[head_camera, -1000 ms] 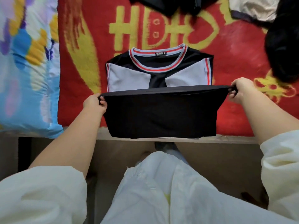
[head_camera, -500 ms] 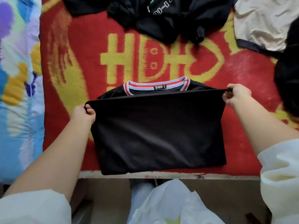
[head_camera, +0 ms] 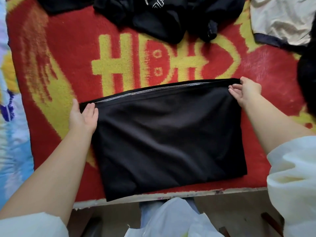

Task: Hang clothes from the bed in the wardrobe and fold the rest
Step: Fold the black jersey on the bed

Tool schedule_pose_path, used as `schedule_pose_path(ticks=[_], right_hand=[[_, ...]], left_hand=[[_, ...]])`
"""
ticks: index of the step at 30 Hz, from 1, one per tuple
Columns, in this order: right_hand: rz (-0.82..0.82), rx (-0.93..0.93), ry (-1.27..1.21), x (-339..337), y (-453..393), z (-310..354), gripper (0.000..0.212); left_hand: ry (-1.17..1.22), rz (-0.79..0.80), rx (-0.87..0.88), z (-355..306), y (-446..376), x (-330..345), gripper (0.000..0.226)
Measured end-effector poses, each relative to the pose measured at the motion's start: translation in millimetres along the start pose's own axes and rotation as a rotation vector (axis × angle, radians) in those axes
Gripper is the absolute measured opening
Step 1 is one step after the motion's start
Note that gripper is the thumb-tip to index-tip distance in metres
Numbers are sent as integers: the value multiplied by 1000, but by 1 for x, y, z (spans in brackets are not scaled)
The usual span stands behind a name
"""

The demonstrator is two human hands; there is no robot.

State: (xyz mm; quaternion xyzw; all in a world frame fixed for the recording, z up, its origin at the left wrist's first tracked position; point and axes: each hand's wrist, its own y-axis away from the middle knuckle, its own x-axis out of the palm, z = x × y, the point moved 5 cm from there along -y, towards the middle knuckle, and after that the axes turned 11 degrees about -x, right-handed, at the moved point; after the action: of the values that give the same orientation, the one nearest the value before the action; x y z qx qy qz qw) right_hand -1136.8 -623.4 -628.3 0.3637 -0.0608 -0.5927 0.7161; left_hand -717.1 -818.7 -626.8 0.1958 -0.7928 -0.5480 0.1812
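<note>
Your folded black shirt (head_camera: 167,139) lies flat on the red and yellow blanket (head_camera: 59,53) of the bed, its lower fold reaching the bed's near edge (head_camera: 153,196) and its stitched hem turned toward the far side. Your left hand (head_camera: 83,115) holds the hem's left corner, thumb on top and fingers underneath the cloth. Your right hand (head_camera: 244,91) pinches the hem's right corner, fingertips laid over the edge. Both grips are thus closed on the shirt. A heap of black clothes (head_camera: 153,16) sits at the far edge of the bed; a cream garment (head_camera: 280,19) lies at the far right corner. A blue patterned quilt (head_camera: 10,134) runs along the left edge.
</note>
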Motion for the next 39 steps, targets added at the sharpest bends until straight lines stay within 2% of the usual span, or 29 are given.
schedule_pose_path(ticks=[1, 3, 5, 6, 8, 9, 11, 15, 17, 19, 22, 25, 30, 34, 37, 39], right_hand=[[41, -59, 62, 2, 1, 2, 27], [154, -315, 369, 1, 8, 7, 44], [247, -655, 811, -2, 27, 5, 46], [300, -803, 941, -4, 40, -3, 46], [371, -975, 1024, -11, 66, -29, 47], [360, -981, 1029, -20, 77, -44, 48], [290, -833, 1018, -45, 88, -74, 53], [-10, -350, 961, -117, 114, -128, 49], [-18, -175, 950, -136, 129, -144, 42], [-2, -97, 973, -145, 138, -152, 39], [-22, -22, 969, -151, 147, -148, 46], [-26, 30, 1044, -158, 137, -136, 40], [76, -90, 1300, -162, 111, -121, 37], [97, 0, 1415, -165, 106, -130, 45], [145, 32, 1452, -166, 107, -141, 48], [175, 36, 1448, -163, 107, -143, 50]], left_hand=[[-116, -4, 54, 1, 0, 0, 59], [-396, -42, 239, 3, 5, -5, 62], [-817, -108, 521, 10, 20, -9, 60], [-1072, -135, 681, 18, 28, -11, 59], [-1487, -117, 903, 45, 41, -20, 57], [-1590, -125, 921, 60, 44, -29, 57], [-1590, -252, 822, 85, 51, -58, 59], [-1410, -562, 421, 127, 76, -130, 56], [-1385, -635, 191, 141, 87, -158, 51], [-1359, -629, 68, 146, 90, -174, 45], [-1353, -611, 86, 138, 88, -186, 40], [-1421, -626, 80, 127, 84, -193, 37], [-1707, -613, 125, 114, 82, -201, 35], [-1880, -672, 127, 116, 80, -202, 32], [-1846, -698, 75, 129, 76, -199, 38], [-1712, -754, 45, 134, 74, -201, 44]])
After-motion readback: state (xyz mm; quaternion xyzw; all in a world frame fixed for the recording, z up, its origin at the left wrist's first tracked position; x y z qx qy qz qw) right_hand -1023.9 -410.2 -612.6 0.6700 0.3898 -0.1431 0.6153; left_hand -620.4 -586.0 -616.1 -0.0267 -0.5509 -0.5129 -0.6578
